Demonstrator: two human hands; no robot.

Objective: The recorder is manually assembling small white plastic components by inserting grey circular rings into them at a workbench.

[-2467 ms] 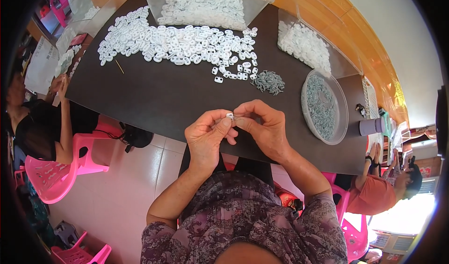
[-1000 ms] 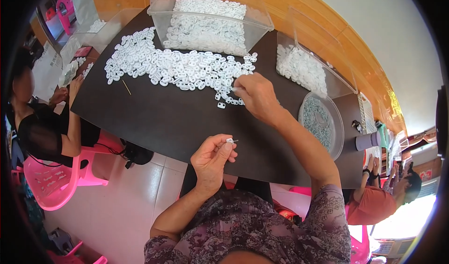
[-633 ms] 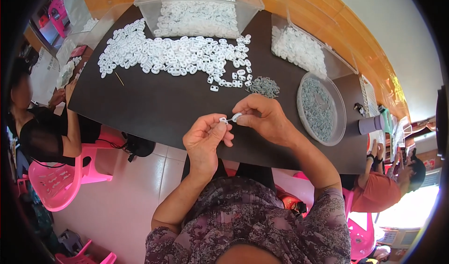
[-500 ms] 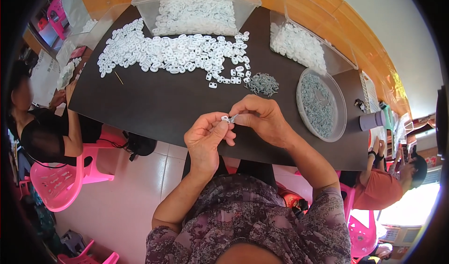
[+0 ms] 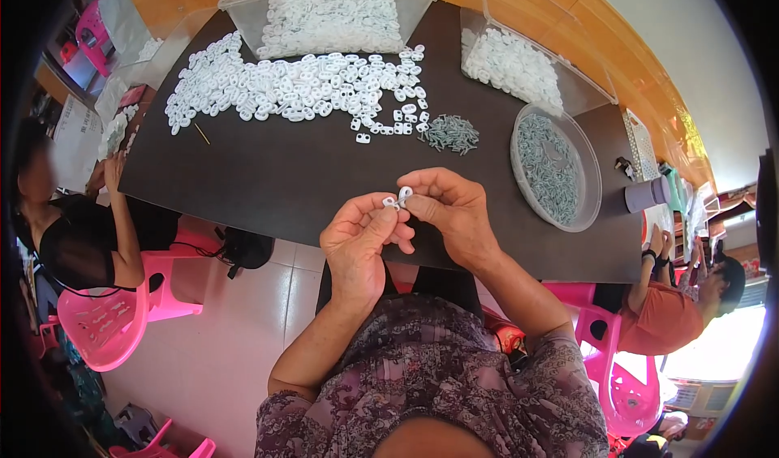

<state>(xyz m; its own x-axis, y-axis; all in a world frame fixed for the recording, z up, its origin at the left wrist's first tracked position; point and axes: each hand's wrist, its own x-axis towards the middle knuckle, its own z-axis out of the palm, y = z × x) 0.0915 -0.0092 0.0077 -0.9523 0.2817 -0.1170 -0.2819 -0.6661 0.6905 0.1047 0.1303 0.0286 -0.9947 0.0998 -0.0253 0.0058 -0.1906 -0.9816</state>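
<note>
- Here, my left hand (image 5: 355, 245), fingers curled, is pinching a small white plastic piece (image 5: 389, 202).
- Opposite, my arched right hand (image 5: 457, 217) is gripping a white oval plastic piece (image 5: 405, 192) just beside it.

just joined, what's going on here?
A person works bare-handed over a dark table. The left hand pinches a small white piece; the right hand holds a white looped piece right next to it. Whether the two are joined is too small to tell. Beyond the hands lie a pile of loose white pieces and a heap of grey screw-like parts, with more of those parts in a round tub.
</note>
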